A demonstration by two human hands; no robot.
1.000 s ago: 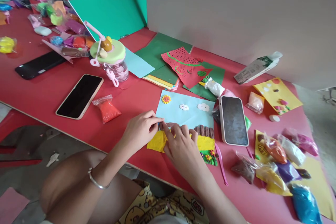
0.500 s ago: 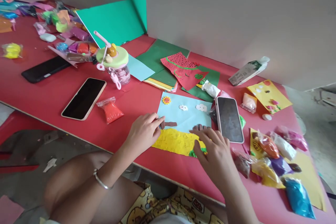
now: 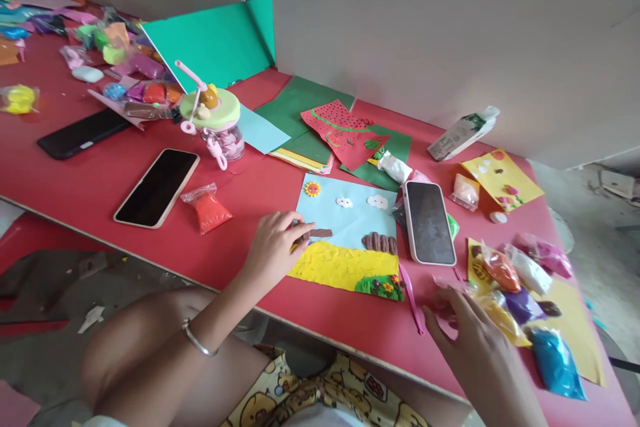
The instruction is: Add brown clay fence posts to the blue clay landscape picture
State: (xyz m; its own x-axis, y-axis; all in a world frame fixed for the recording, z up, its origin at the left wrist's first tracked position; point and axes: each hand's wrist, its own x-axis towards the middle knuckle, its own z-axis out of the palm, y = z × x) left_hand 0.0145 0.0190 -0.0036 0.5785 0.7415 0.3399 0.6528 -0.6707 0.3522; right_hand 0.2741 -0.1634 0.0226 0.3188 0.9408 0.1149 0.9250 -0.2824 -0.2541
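Observation:
A light-blue sheet (image 3: 345,220) carries a clay scene: a sun (image 3: 313,189), two white clouds, a yellow clay ground (image 3: 330,265), a brown clay fence (image 3: 379,242) and a green patch with flowers (image 3: 381,285). My left hand (image 3: 277,243) is at the sheet's left edge, thumb and index finger closed around a brown clay piece, partly hidden, beside a flat brown strip (image 3: 321,233). Over a small plastic bag of brown clay (image 3: 443,309), my right hand (image 3: 473,330) has its thumb apart from its fingers; the fingertips seem to touch the bag. A pink clay tool (image 3: 413,300) lies between hand and sheet.
A phone (image 3: 430,223) lies against the sheet's right side, another phone (image 3: 157,188) at left near a bag of red clay (image 3: 207,209). Bags of coloured clay, including a blue one (image 3: 557,361), crowd the right. A lidded jar (image 3: 227,140) and milk carton (image 3: 464,133) stand behind.
My right hand has moved right, off the sheet to the bag of brown clay, uncovering the fence, flowers and pink tool. My left hand stays at the sheet's left edge.

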